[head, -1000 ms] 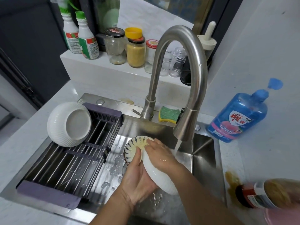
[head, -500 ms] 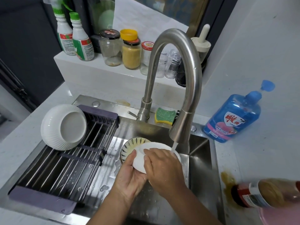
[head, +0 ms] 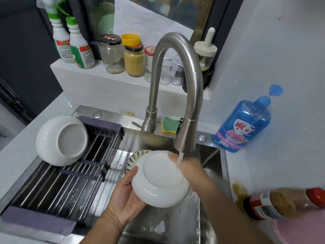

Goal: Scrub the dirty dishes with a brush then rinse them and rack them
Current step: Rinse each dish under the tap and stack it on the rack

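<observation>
Over the sink (head: pixel 209 155), right of the rack (head: pixel 52 191): left hand (head: pixel 123 196), fingers gripping the white bowl (head: pixel 160 178) by its rim, base upward; right hand (head: pixel 191 169) at its far edge under the stream (head: pixel 180 156), grip unreadable. Rinse likely best done rotating the bowl, inside included.

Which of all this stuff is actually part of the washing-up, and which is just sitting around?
Job: left hand, right hand, held bowl, faucet, patterned dish, rack, racked bowl.
Lying about: jars, spray bottles, tipped sauce bottle.
</observation>
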### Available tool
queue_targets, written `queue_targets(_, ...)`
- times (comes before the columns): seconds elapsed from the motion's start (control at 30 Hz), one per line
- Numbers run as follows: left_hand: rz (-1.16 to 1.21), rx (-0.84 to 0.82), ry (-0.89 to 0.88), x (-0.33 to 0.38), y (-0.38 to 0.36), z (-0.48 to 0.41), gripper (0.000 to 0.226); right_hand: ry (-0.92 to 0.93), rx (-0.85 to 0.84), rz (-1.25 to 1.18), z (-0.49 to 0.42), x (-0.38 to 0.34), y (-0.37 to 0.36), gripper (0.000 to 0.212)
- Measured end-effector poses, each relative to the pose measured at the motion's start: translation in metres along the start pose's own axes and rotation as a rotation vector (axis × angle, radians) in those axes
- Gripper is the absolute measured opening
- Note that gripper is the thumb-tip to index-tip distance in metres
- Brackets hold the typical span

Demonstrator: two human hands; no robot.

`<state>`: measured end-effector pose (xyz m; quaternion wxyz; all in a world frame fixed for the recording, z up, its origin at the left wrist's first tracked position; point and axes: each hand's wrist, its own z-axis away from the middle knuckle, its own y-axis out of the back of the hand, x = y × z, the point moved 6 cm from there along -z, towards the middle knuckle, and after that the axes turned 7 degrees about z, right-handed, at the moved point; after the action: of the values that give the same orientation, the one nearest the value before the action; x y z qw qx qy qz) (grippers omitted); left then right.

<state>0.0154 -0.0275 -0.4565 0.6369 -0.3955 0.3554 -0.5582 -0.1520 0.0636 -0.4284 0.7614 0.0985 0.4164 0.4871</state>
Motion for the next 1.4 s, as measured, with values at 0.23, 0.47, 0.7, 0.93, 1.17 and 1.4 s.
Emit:
queue_targets(0.23,-0.224,0.341,-0.184,0.006,0.036,-0.01,0.056,0.082,-0.048,-0.34,0.014,-0.018,-0.015,0.086)
queue_targets(0.47,-0.406,0.498,-0.15,-0.001,0.014,-0.028,0.071,0.37,0.062,-0.11,0.042,-0.029,-0.017,0.036)
queue_targets(0.7,-0.356,0.424,0.036,0.014,-0.025,-0.032,0.058,0.917,0.091,0.669,0.077,-0.02,-0.036,0.037)
queue_targets(0.93,-0.467,0.558,-0.131,0.017,0.016,-0.02,0.031,0.84,0.055,0.601,0.056,0.008,-0.035,0.05)
queue_targets(1.17,-0.453,0.66,-0.294,0.025,0.038,-0.02,0.04,0.797,0.32,0.609,0.046,-0.004,-0.008,0.024)
queue_targets(1.4,-0.369,0.66,-0.392,0.022,0.034,-0.022,0.042,0.345,0.274,0.379,0.028,0.003,0.014,0.026)
